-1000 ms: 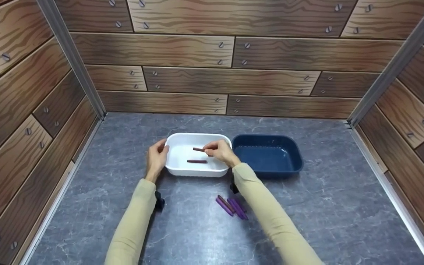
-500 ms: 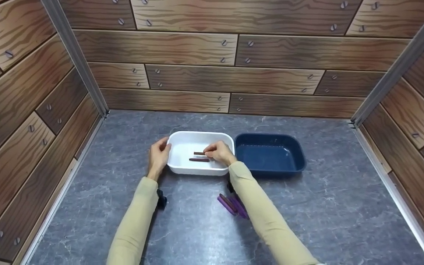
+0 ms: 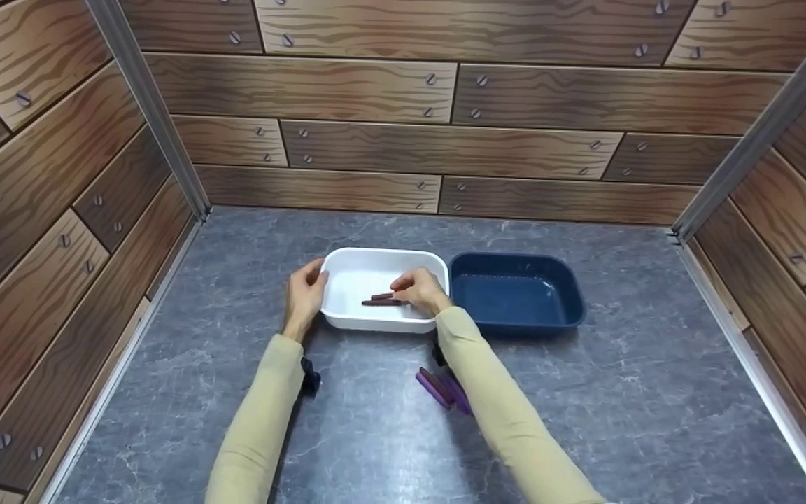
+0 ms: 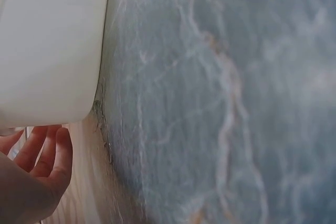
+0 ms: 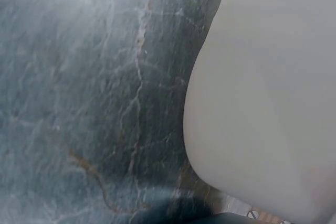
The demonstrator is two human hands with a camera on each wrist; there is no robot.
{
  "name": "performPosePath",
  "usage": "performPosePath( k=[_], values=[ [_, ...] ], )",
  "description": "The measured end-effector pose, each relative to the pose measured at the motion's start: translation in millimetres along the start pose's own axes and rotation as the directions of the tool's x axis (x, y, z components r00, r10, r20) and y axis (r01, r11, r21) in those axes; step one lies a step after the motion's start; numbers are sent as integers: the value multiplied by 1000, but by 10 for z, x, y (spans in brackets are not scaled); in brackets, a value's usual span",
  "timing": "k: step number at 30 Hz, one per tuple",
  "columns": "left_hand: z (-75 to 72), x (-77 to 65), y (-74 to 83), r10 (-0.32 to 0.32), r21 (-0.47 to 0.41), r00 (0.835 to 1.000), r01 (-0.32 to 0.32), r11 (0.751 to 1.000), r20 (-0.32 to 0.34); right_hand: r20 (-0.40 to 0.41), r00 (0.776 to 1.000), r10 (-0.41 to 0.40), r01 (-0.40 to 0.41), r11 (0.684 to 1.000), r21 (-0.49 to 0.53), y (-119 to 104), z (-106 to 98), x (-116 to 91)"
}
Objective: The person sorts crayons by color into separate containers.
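Note:
In the head view my left hand point(image 3: 303, 290) holds the left end of a white rectangular tray point(image 3: 350, 273), thumb over its rim. The left wrist view shows that hand's fingers point(image 4: 62, 153) bent against the tray's outer wall point(image 4: 52, 51). My right hand point(image 3: 420, 285) reaches into the tray and pinches a slim dark brown stick point(image 3: 380, 297) by its right end. Just in front of it, a second brown stick point(image 3: 375, 303) lies on the tray floor. Whether the two touch, I cannot tell. The right wrist view shows only the tray's wall point(image 5: 262, 87), no fingers.
A dark blue tray point(image 3: 508, 285) stands close against the white one's right side. Nearer me, several purple sticks point(image 3: 432, 390) and a brown one point(image 3: 436, 381) lie on the grey marbled surface point(image 3: 361, 420), partly under my right forearm. Wood-patterned walls point(image 3: 305, 189) enclose three sides.
My right hand has lowered its brown stick toward the one lying in the white tray. The left hand stays at the tray's end. The whole head view has shifted slightly.

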State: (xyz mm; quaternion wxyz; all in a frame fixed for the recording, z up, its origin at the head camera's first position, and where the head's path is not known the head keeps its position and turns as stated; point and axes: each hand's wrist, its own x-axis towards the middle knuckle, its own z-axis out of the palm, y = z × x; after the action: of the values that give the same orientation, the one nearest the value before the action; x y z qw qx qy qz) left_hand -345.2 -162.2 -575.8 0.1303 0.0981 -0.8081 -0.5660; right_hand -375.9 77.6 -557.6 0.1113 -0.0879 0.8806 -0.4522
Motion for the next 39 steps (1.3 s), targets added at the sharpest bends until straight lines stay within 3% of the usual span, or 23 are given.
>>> performPosePath(
  k=[12, 27, 39],
  values=[
    [-1, 10, -3, -4, -16, 1000, 4, 1000, 13, -41, 997, -71, 65, 990, -129, -30, 35, -13],
    [17, 12, 1, 13, -7, 1000, -13, 1000, -1, -25, 1000, 6, -6, 1000, -16, -13, 28, -12],
    [5, 14, -2, -7, 7, 1000, 7, 1000, 1, 6, 999, 40, -40, 978, 206, -71, -48, -33]
  ],
)
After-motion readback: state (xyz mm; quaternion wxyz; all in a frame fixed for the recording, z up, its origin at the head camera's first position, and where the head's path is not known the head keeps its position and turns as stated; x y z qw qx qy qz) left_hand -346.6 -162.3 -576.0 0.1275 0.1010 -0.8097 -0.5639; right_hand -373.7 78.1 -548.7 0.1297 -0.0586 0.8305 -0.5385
